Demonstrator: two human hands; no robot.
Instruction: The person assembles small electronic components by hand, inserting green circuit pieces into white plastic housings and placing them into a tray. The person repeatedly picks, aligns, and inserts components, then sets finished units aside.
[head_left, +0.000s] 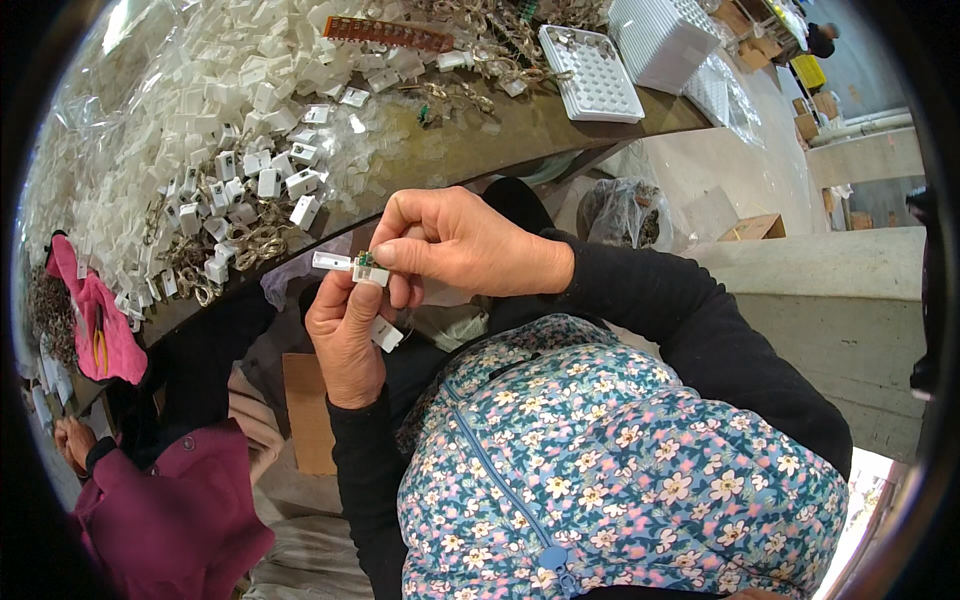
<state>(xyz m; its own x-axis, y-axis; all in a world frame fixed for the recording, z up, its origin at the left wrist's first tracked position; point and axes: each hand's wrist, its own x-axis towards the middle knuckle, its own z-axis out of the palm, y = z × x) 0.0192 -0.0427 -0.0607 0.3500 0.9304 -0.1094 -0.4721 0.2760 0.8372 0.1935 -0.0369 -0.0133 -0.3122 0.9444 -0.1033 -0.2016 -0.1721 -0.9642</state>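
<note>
The right hand [470, 245] pinches a small green part [364, 260] at its fingertips, against a white clip [345, 265] that the left hand [345, 335] grips from 6 o'clock, above the lap and off the surface [520, 125]. A second clip [386, 334] sits loosely in the left palm and could slip out. The green part is tiny; a slight misalignment could jam it or drop it.

The small green part [364, 259] pinched at the right hand [462, 245] fingertips is too tiny to identify. At lower left, a co-worker's hand [72, 441] is half cut off by the dark rim.
</note>
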